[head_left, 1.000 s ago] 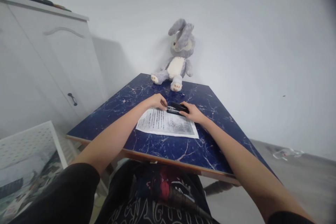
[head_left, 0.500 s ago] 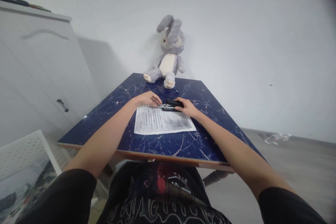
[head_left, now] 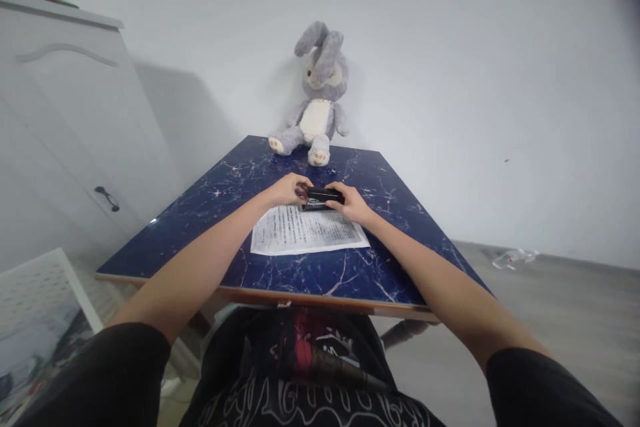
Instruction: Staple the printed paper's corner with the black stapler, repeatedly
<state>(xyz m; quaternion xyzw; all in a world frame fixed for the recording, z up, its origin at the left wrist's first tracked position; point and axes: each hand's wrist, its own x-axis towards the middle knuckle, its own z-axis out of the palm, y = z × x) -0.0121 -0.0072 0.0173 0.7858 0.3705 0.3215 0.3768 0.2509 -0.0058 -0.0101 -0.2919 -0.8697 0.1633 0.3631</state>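
Note:
A black stapler [head_left: 323, 196] lies across the far edge of the printed sheets of paper [head_left: 305, 230], in the middle of the blue table. My right hand [head_left: 347, 201] grips its right end, thumb on the near side and fingers over the top. At the stapler's left end is my left hand [head_left: 291, 189], its fingers curled in a pinch against that end. Whether something small sits between the left fingertips is hidden. The stapler's upper arm lies down over its base, with a strip of metal showing between them.
The blue marbled table [head_left: 320, 273] has a brown front edge close to my body. A grey plush rabbit [head_left: 317, 107] sits at the back against the wall. A white cabinet [head_left: 65, 120] stands left, and a clear plastic item [head_left: 515, 257] lies on the floor right.
The stapler's top has come down over the metal strip that stuck out to the left. My left fingers have curled in at its left end. The view has shifted slightly.

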